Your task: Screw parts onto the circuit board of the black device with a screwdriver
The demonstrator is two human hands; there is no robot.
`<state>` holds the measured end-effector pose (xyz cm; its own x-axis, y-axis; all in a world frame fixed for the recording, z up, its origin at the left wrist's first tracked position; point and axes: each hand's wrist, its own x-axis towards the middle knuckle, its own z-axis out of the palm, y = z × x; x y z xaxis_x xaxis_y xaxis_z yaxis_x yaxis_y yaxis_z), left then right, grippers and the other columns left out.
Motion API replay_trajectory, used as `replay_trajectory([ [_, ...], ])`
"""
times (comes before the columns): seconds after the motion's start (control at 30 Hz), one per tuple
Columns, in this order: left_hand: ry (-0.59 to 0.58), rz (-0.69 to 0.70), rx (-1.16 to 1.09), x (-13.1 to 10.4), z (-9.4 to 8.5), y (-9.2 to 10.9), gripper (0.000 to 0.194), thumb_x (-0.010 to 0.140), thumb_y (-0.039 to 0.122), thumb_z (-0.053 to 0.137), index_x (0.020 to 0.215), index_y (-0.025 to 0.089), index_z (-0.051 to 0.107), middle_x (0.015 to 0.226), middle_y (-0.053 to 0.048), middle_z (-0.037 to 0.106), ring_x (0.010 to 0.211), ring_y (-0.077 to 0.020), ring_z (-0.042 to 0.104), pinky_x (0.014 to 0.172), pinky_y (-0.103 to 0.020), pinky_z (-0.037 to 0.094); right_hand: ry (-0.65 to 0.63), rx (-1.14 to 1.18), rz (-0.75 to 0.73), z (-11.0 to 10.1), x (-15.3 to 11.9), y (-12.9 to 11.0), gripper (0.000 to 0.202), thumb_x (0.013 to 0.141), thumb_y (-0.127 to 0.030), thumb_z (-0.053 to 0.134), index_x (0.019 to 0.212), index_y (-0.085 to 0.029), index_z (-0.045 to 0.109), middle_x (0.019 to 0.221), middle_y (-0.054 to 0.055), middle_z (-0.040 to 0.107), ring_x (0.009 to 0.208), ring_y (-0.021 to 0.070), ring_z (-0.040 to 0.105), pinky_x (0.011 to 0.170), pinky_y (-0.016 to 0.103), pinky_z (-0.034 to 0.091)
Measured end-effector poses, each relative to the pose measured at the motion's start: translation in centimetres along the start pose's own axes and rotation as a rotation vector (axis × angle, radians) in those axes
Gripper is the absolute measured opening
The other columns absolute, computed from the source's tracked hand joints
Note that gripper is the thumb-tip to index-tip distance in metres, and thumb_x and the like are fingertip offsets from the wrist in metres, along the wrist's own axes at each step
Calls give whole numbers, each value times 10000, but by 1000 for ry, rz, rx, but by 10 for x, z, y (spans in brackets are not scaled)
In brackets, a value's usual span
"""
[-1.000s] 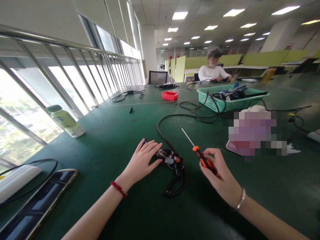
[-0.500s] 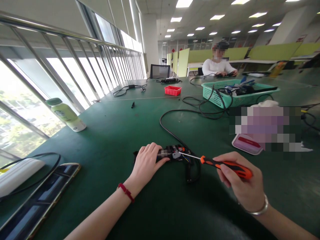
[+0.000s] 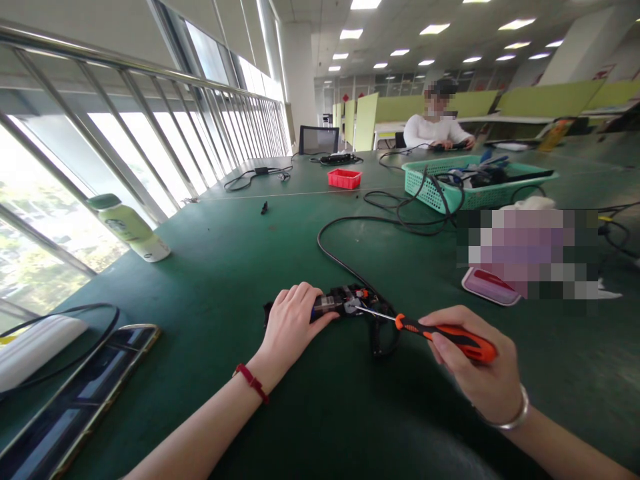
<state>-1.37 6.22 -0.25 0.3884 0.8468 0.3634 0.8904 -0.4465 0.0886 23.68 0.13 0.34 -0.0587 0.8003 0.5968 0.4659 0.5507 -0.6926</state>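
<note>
My left hand [image 3: 295,317] is wrapped over the barrel of a black corded device [image 3: 345,301], which lies on the green tabletop [image 3: 240,253]. The device's casing is open, with wires and a grey part showing; I cannot tell its exact kind. A dark handle-like piece or cord loop bends toward me at its right end. My right hand [image 3: 475,353] grips the orange-and-black handle of a screwdriver [image 3: 450,335]. Its thin metal shaft slants left, with the tip at the grey part inside the device. The palm hides the handle's lower side.
A black cable [image 3: 330,247] runs from the device toward a green basket [image 3: 440,190] of tools. Farther back is a red tray [image 3: 344,178]. A bottle [image 3: 133,230] and a phone [image 3: 85,393] lie left, a purple case [image 3: 490,288] right. Another person [image 3: 430,132] sits across the table.
My right hand and the screwdriver have shifted slightly left, and the handle sits a bit lower. The left hand keeps its hold on the device. The whole view has moved a little.
</note>
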Motion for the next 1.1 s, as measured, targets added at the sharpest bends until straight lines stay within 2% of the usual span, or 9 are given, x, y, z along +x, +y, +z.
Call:
replay_trajectory([
  [0.2, 7, 3, -8, -1, 0, 0, 330, 838, 461, 528, 970, 160, 547, 936, -48, 583, 803, -194, 547, 714, -346, 424, -25, 21, 10, 1, 2, -1, 90, 825, -158, 515, 871, -215, 566, 555, -59, 521, 408, 64, 474, 398, 181, 376],
  [0.47, 30, 15, 32, -1, -1, 2, 317, 842, 450, 528, 962, 157, 553, 923, -53, 584, 782, -190, 544, 684, -329, 417, -98, 51, -53, -2, 3, -3, 117, 805, -132, 508, 872, -208, 567, 564, -50, 537, 393, 72, 472, 395, 195, 388],
  [0.6, 41, 36, 50, -2, -1, 2, 312, 847, 446, 521, 967, 160, 550, 925, -56, 581, 783, -190, 541, 686, -329, 414, -81, 160, 59, -1, 2, -3, 74, 822, -181, 508, 864, -191, 569, 607, -22, 567, 440, 93, 518, 416, 210, 426],
  [0.7, 57, 47, 56, -2, -1, 2, 309, 844, 443, 527, 965, 159, 549, 917, -56, 581, 774, -189, 540, 682, -329, 416, -67, 283, 173, 0, 2, -1, 166, 878, -289, 442, 905, -183, 566, 602, -16, 564, 416, 95, 500, 390, 218, 418],
  [0.83, 59, 48, 55, -2, -2, 2, 300, 846, 435, 526, 958, 158, 549, 919, -57, 585, 776, -189, 542, 684, -329, 416, -97, 265, 277, 1, 1, 1, 173, 898, -295, 423, 916, -188, 557, 417, -79, 409, 321, 73, 383, 332, 186, 334],
  [0.9, 54, 43, 55, -2, -2, 2, 303, 844, 432, 532, 964, 155, 549, 919, -56, 584, 777, -189, 543, 684, -330, 415, -51, 264, 231, 2, 1, 1, 112, 860, -243, 490, 956, -209, 536, 508, -65, 467, 388, 81, 450, 396, 200, 402],
  [0.97, 52, 43, 56, -3, -2, 2, 307, 841, 432, 538, 969, 153, 548, 921, -56, 583, 777, -188, 542, 685, -330, 415, 10, 268, 166, 4, 2, 0, 263, 799, -204, 560, 1052, -235, 496, 718, -21, 548, 542, 110, 551, 520, 243, 489],
  [1.03, 56, 46, 58, -3, -2, 2, 306, 840, 430, 540, 969, 153, 548, 924, -56, 582, 778, -188, 542, 685, -329, 415, 22, 245, 137, 5, 3, -2, 403, 760, -184, 589, 1133, -247, 451, 869, 12, 555, 663, 135, 590, 602, 268, 521],
  [1.1, 63, 52, 60, -3, -2, 2, 302, 840, 427, 541, 964, 152, 550, 922, -57, 583, 780, -190, 542, 686, -330, 416, -33, 205, 134, 5, 3, -4, 413, 769, -178, 578, 1153, -240, 440, 839, 7, 558, 653, 130, 587, 580, 248, 515],
])
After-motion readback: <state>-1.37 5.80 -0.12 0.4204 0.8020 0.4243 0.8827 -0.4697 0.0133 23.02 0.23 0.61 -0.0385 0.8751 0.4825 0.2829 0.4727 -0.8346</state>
